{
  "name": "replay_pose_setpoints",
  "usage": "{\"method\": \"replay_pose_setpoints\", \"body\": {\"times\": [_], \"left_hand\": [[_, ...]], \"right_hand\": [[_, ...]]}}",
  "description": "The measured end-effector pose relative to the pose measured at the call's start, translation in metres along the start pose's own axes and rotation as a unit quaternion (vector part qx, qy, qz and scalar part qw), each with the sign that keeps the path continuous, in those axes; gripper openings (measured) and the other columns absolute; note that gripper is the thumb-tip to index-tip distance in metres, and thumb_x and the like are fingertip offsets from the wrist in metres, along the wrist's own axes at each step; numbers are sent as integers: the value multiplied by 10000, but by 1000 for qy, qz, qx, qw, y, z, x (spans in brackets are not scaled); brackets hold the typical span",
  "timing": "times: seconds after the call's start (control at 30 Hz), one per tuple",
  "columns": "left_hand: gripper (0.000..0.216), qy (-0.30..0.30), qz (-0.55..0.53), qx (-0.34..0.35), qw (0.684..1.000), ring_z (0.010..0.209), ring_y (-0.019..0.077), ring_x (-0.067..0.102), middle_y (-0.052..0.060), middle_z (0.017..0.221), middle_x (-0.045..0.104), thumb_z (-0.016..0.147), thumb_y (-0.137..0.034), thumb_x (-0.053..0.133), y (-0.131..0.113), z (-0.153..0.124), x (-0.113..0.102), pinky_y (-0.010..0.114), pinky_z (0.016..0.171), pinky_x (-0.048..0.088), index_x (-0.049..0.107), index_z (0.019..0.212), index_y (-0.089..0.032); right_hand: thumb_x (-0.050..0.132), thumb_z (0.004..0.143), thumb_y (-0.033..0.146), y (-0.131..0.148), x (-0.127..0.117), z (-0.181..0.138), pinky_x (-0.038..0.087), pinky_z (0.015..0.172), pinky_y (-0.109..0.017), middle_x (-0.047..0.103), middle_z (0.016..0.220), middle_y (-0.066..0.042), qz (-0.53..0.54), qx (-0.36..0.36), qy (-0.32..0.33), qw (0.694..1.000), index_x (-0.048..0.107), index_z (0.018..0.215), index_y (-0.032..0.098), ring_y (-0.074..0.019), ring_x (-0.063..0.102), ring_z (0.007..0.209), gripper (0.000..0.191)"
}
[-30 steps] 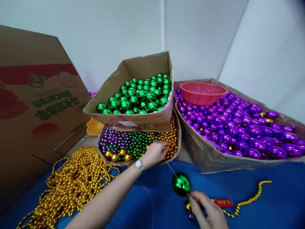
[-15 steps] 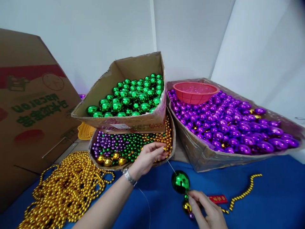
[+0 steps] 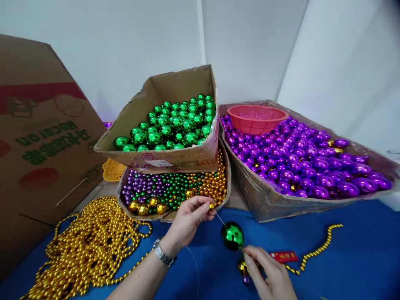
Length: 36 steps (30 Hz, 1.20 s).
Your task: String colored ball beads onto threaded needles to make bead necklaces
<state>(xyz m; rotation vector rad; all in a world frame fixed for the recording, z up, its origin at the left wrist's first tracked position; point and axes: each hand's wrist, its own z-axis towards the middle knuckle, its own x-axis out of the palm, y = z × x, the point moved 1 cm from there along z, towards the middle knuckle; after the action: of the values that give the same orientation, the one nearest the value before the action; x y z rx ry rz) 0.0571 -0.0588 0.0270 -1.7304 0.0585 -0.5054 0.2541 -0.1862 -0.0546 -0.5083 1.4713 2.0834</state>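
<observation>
My left hand (image 3: 191, 216), with a watch (image 3: 163, 252) on its wrist, pinches a small gold bead (image 3: 211, 206) between thumb and fingertips. From that bead a thin thread (image 3: 219, 217) slants down to a large shiny green ball (image 3: 232, 236). Just under the ball, my right hand (image 3: 269, 271) is closed on the bead strand. A gold ball (image 3: 241, 266) and a small purple bead (image 3: 246, 280) hang below these fingers, partly hidden by them. Loose thread (image 3: 197, 266) also trails below my left hand.
Behind my hands sits a box of small mixed beads (image 3: 175, 187), with a carton of green balls (image 3: 175, 121) above it. Right is a box of purple balls (image 3: 300, 154) holding a pink basket (image 3: 258, 121). Gold bead strands (image 3: 90, 246) pile up left, beside a large carton (image 3: 46, 137).
My left hand has come down and slightly left, toward the green ball, and the gold bead shows more clearly. The green ball and my right hand have shifted slightly left.
</observation>
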Motion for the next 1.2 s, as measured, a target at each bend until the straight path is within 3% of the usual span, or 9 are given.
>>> {"method": "replay_pose_setpoints", "body": {"times": [0.1, 0.2, 0.33, 0.57, 0.83, 0.93, 1.03, 1.1, 1.2], "left_hand": [[211, 3, 66, 33, 997, 744, 123, 616, 52, 863, 668, 757, -231, 701, -2, -5, 1, 237, 700, 490, 651, 936, -130], [233, 37, 104, 15, 994, 793, 133, 609, 54, 907, 676, 723, -221, 729, 5, -14, 3, 235, 714, 481, 651, 930, -147], [140, 63, 170, 26, 983, 812, 170, 623, 86, 902, 691, 754, -262, 693, 10, -26, 6, 269, 731, 485, 682, 773, -124], [82, 62, 247, 136, 958, 797, 184, 641, 73, 853, 707, 784, -223, 656, -26, -38, 21, 279, 716, 502, 694, 781, -151], [212, 92, 213, 102, 967, 710, 166, 634, 84, 839, 693, 832, -316, 591, -39, -19, 24, 268, 643, 515, 676, 855, -123], [289, 78, 313, 117, 939, 773, 177, 622, 68, 854, 687, 878, -356, 499, -35, 1, 13, 264, 691, 489, 678, 937, -137], [221, 37, 434, 177, 882, 783, 182, 602, 49, 847, 682, 842, -328, 552, -33, 12, 9, 265, 725, 456, 692, 900, -168], [196, 68, 458, 205, 862, 818, 185, 601, 55, 890, 678, 843, -294, 551, -30, 8, 14, 270, 756, 447, 683, 933, -179], [270, 175, 449, 196, 854, 898, 197, 600, 72, 1005, 660, 837, -287, 562, -14, -9, 30, 286, 791, 452, 623, 1083, -193]], "right_hand": [[459, 922, 242, -3, 4, -3, 531, 729, -234, 688, 907, -61, -19, -35, -3, 999, 584, 1051, 230, -180, 672, 811, 180], [433, 932, 249, -4, 11, -6, 543, 673, -219, 690, 869, -58, -9, -16, 2, 1000, 545, 1073, 221, -165, 681, 744, 182], [421, 930, 241, -4, 11, -6, 546, 603, -181, 690, 813, -26, 9, 9, 73, 997, 496, 1089, 218, -136, 684, 676, 177], [426, 930, 213, 11, -5, 15, 500, 882, -256, 597, 1172, -89, -13, -50, 46, 998, 464, 1271, 221, -181, 591, 1072, 343], [393, 952, 240, 23, -5, 25, 510, 681, -235, 637, 860, -50, 67, -27, 25, 997, 608, 1030, 211, -157, 633, 764, 230], [412, 950, 280, 22, -14, 25, 510, 652, -222, 639, 859, -48, 87, 22, 21, 996, 630, 1002, 210, -147, 638, 717, 235], [439, 942, 294, 23, -22, 27, 512, 642, -219, 637, 855, -43, 106, 49, 26, 993, 645, 1007, 210, -137, 638, 688, 232], [460, 934, 302, 24, -25, 28, 514, 639, -221, 637, 849, -44, 118, 60, 21, 991, 650, 1009, 204, -137, 638, 693, 227], [479, 922, 324, 25, -28, 31, 526, 622, -223, 645, 869, -52, 154, 90, -8, 984, 614, 1103, 188, -133, 638, 681, 263]]}}
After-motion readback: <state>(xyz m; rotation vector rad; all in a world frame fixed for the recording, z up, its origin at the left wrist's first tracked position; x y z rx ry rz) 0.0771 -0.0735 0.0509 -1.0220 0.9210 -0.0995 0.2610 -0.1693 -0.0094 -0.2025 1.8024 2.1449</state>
